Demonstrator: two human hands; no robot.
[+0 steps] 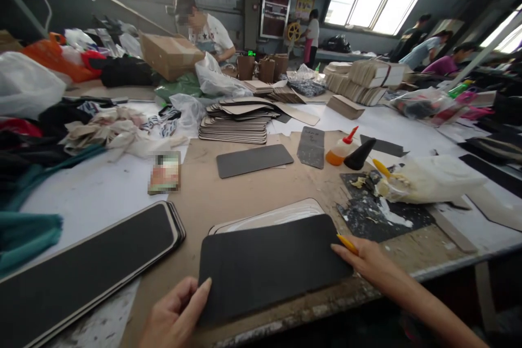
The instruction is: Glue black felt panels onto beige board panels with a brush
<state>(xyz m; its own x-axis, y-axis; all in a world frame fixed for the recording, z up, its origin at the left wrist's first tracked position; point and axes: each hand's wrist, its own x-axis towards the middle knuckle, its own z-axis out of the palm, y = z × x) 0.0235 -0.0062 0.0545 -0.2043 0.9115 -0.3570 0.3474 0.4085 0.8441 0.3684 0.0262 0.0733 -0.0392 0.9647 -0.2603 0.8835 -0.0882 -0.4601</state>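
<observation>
A black rounded panel [269, 266] lies on top of a pile of white-edged panels [281, 213] near the table's front edge. My left hand [175, 312] rests at the panel's near left corner, thumb on its edge, fingers curled. My right hand [367, 261] touches the panel's right edge and holds a yellow stick [347, 243] between its fingers. A stack of long black panels [85, 266] lies to the left.
An orange glue bottle [340, 149], a black cone [359, 155], a glue-smeared black sheet [379, 212] and a white plastic bag [432, 179] sit at the right. A grey panel [253, 160] and stacked boards [240, 122] lie beyond. Cloth heaps fill the left. People work at the far tables.
</observation>
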